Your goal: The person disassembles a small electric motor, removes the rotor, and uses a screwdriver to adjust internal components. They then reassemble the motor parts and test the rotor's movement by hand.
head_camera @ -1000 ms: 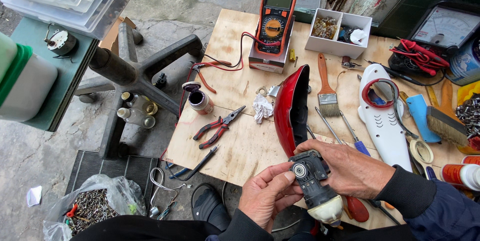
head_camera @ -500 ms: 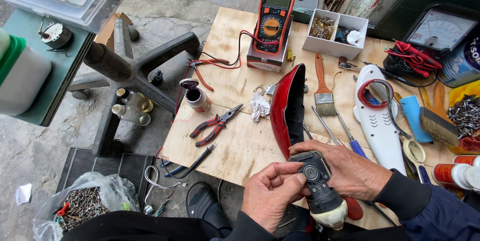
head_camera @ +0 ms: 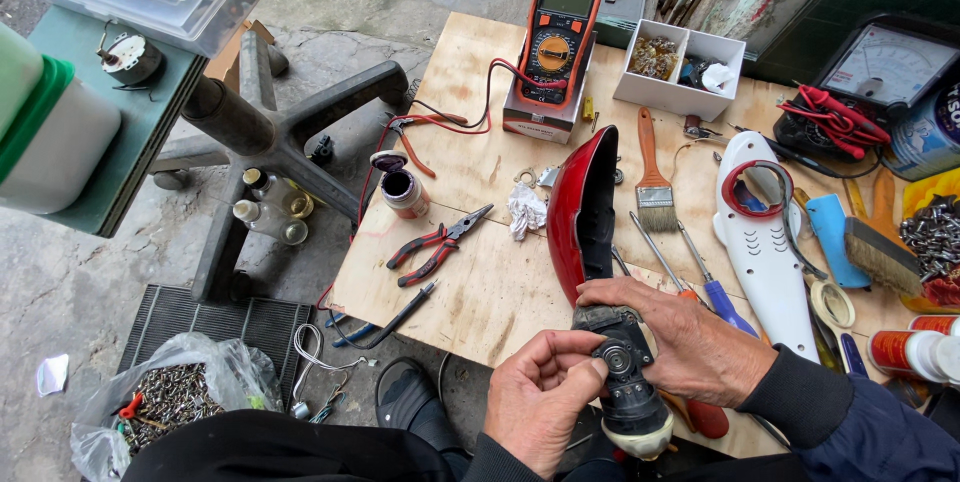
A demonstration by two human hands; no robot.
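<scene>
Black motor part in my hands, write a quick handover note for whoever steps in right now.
Left hand: grips the black motor part from the side, thumb by its round end cap.
Right hand: cups the part from above, steadying it.
The part sits at the near edge of the plywood board, just below the red shell.
Red-handled pliers and multimeter lie untouched on the board.
Done: part is off the board and in hand.
Left: it looks still assembled.

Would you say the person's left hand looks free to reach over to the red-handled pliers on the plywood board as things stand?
Probably not right away: the left hand is pinching the black motor part, which the right hand also grips. The path itself looks open, though: the red-handled pliers lie uncovered on bare plywood board.
</scene>
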